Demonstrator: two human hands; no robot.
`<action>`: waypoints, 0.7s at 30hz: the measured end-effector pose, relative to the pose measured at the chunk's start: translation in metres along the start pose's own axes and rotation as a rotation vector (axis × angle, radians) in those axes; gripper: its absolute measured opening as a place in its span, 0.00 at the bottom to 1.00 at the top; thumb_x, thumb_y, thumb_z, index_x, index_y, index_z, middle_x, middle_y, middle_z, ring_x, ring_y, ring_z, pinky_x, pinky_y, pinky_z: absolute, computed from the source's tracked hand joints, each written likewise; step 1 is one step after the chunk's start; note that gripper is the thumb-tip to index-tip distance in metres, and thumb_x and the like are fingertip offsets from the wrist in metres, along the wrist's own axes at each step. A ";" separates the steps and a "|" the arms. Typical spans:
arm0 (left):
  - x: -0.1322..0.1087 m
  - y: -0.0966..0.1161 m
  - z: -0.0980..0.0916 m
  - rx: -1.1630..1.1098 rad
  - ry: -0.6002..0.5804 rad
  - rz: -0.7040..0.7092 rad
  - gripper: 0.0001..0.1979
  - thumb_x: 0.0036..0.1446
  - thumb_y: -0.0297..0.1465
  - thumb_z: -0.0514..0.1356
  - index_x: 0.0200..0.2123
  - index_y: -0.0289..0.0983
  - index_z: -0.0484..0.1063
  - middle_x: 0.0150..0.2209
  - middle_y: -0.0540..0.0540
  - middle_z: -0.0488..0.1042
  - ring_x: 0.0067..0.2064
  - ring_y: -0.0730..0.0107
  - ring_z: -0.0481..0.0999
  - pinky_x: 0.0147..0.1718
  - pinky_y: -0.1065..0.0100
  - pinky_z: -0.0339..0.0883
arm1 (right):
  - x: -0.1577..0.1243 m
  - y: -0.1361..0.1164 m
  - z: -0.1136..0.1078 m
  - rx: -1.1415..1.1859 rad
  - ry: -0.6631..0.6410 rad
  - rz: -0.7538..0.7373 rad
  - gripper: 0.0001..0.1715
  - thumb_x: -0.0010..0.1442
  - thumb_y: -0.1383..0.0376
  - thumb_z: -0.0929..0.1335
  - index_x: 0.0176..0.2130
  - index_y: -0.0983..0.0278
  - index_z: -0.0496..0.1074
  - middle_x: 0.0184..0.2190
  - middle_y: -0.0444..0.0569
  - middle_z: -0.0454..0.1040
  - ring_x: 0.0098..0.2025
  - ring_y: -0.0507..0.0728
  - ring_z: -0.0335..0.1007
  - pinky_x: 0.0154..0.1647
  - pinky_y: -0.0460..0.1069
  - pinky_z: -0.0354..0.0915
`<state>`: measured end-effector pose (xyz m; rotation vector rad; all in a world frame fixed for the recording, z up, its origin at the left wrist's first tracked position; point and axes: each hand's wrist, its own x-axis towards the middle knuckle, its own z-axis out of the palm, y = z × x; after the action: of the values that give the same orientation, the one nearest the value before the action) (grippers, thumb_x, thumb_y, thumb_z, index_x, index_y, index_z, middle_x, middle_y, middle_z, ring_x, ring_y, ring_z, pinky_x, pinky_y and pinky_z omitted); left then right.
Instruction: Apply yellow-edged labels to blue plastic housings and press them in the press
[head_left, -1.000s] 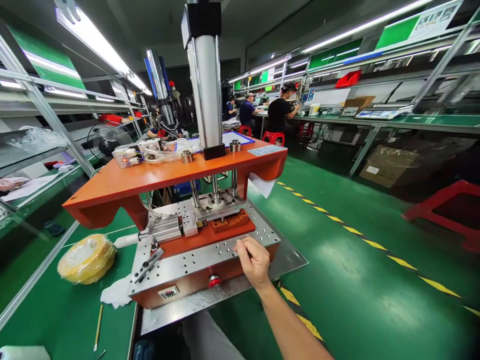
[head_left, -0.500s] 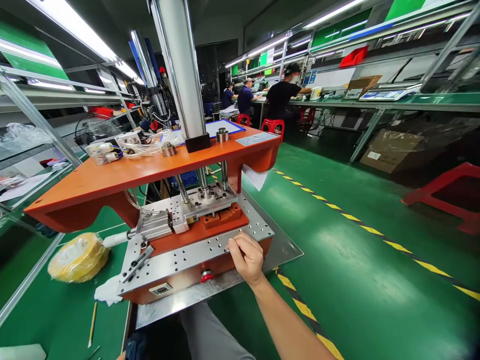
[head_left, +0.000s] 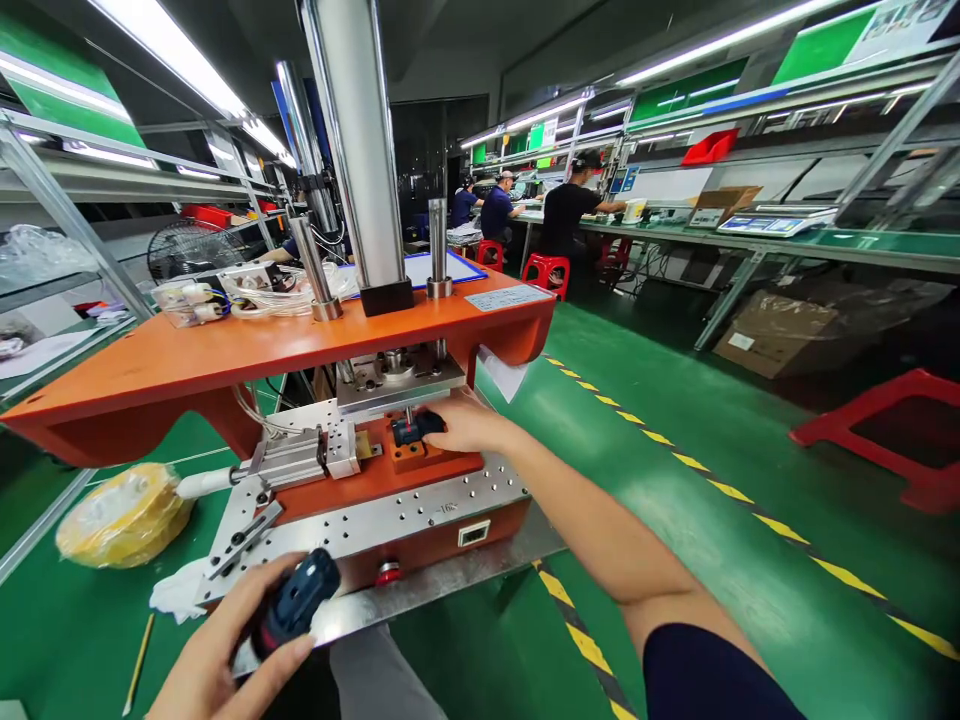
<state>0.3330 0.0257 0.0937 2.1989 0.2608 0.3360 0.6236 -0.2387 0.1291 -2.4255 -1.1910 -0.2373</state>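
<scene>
In the lower left, my left hand (head_left: pixel 225 640) grips a dark blue plastic housing (head_left: pixel 300 600) with small openings, held in front of the press base. My right hand (head_left: pixel 472 425) reaches under the raised steel plate (head_left: pixel 401 390) of the press. Its fingers are closed around a second dark housing (head_left: pixel 407 430), which sits at the orange fixture block (head_left: pixel 409 458); some fingertips are hidden behind it. A horizontal cylinder (head_left: pixel 292 458) lies left of the block. On the front of the base are a red button (head_left: pixel 388 573) and a small counter (head_left: pixel 474 534).
The press's orange top plate (head_left: pixel 225 345) overhangs the work area, with two steel guide posts through it. A roll of yellow tape (head_left: pixel 124 515), a white cloth (head_left: pixel 180 592) and a brush (head_left: pixel 139 665) lie left. Several people sit at the far bench; a red stool (head_left: pixel 885 430) stands right.
The press plate has risen and its guide posts stand higher. My right hand has moved from the base's front edge to the fixture. My left hand has come into view with a housing.
</scene>
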 end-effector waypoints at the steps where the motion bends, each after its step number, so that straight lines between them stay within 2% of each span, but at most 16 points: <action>1: 0.012 0.008 0.004 0.041 -0.024 0.074 0.24 0.51 0.46 0.68 0.52 0.52 0.76 0.55 0.50 0.79 0.59 0.49 0.76 0.57 0.54 0.74 | 0.005 0.001 0.000 0.014 -0.013 -0.016 0.16 0.49 0.68 0.77 0.40 0.62 0.79 0.37 0.50 0.80 0.47 0.66 0.74 0.53 0.58 0.66; 4: 0.051 0.035 0.023 0.184 -0.080 0.309 0.22 0.59 0.44 0.64 0.55 0.46 0.73 0.54 0.45 0.79 0.55 0.53 0.79 0.53 0.55 0.75 | 0.004 0.000 0.005 0.058 0.027 -0.019 0.16 0.50 0.68 0.78 0.41 0.63 0.78 0.41 0.52 0.80 0.48 0.64 0.75 0.52 0.56 0.67; 6: 0.076 0.053 0.039 0.255 -0.100 0.400 0.21 0.62 0.42 0.62 0.56 0.42 0.71 0.54 0.42 0.79 0.55 0.52 0.79 0.54 0.54 0.75 | -0.011 -0.004 0.010 0.076 0.125 0.030 0.17 0.58 0.68 0.73 0.49 0.65 0.75 0.49 0.57 0.78 0.54 0.65 0.72 0.56 0.58 0.67; 9: 0.115 0.079 0.060 0.351 -0.134 0.467 0.21 0.62 0.35 0.62 0.58 0.37 0.70 0.57 0.38 0.76 0.55 0.53 0.78 0.55 0.56 0.73 | -0.047 -0.014 0.018 0.163 0.493 0.127 0.21 0.65 0.68 0.66 0.58 0.64 0.68 0.57 0.60 0.72 0.60 0.64 0.68 0.61 0.60 0.65; 11: 0.140 0.094 0.072 0.423 -0.174 0.475 0.23 0.61 0.29 0.63 0.60 0.37 0.70 0.58 0.38 0.74 0.54 0.55 0.79 0.55 0.58 0.73 | -0.076 -0.021 0.022 0.231 0.757 0.168 0.21 0.66 0.68 0.66 0.58 0.61 0.68 0.56 0.56 0.73 0.59 0.62 0.69 0.63 0.59 0.65; 12: 0.150 0.100 0.078 0.457 -0.194 0.469 0.23 0.61 0.27 0.63 0.59 0.37 0.70 0.57 0.38 0.75 0.53 0.56 0.79 0.54 0.59 0.73 | -0.091 -0.023 0.024 0.246 0.834 0.189 0.20 0.66 0.67 0.67 0.57 0.59 0.69 0.55 0.54 0.73 0.58 0.61 0.70 0.62 0.58 0.66; 14: 0.167 0.107 0.088 0.513 -0.229 0.452 0.20 0.61 0.26 0.63 0.57 0.37 0.73 0.52 0.40 0.79 0.51 0.54 0.81 0.51 0.58 0.74 | -0.120 -0.024 0.026 0.236 0.888 0.245 0.20 0.67 0.66 0.67 0.57 0.58 0.70 0.54 0.53 0.74 0.57 0.61 0.71 0.61 0.58 0.67; 16: 0.177 0.108 0.098 0.543 -0.254 0.453 0.19 0.63 0.28 0.61 0.57 0.36 0.73 0.52 0.37 0.80 0.53 0.50 0.80 0.52 0.56 0.74 | -0.148 -0.018 0.030 0.213 0.896 0.314 0.19 0.67 0.64 0.68 0.57 0.58 0.70 0.53 0.53 0.74 0.56 0.61 0.72 0.60 0.57 0.68; 18: 0.179 0.105 0.110 0.580 -0.271 0.465 0.22 0.66 0.31 0.58 0.61 0.31 0.69 0.59 0.32 0.75 0.60 0.46 0.75 0.58 0.51 0.69 | -0.170 -0.008 0.034 0.205 0.905 0.397 0.19 0.66 0.62 0.69 0.56 0.59 0.72 0.53 0.54 0.74 0.56 0.62 0.72 0.59 0.58 0.69; 21: 0.176 0.100 0.125 0.624 -0.266 0.481 0.29 0.68 0.38 0.56 0.65 0.26 0.63 0.65 0.28 0.66 0.69 0.41 0.61 0.67 0.44 0.55 | -0.186 0.010 0.046 0.333 0.943 0.535 0.23 0.63 0.56 0.71 0.55 0.61 0.73 0.55 0.57 0.73 0.56 0.64 0.72 0.60 0.61 0.68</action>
<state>0.5467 -0.0739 0.1264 2.8823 -0.3694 0.2330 0.5147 -0.3561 0.0235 -1.8469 -0.1400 -0.8131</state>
